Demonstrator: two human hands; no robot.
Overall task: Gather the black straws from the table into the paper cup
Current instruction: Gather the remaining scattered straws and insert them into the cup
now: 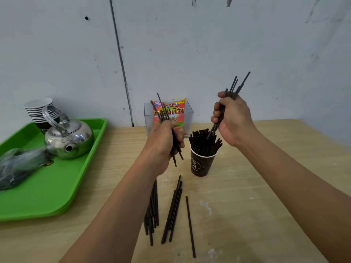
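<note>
Black straws fill the paper cup (202, 164) in the middle of the frame, and your right hand (232, 118) is closed tight around a bunch of straws (234, 88) just above it, their low tips down among the ones in the cup. Your left hand (164, 141) is closed around another bunch (161, 111) left of the cup. More loose straws (173, 209) lie on the wooden table (266, 205) near the bottom, and a green tray (57, 186) sits at the left.
</note>
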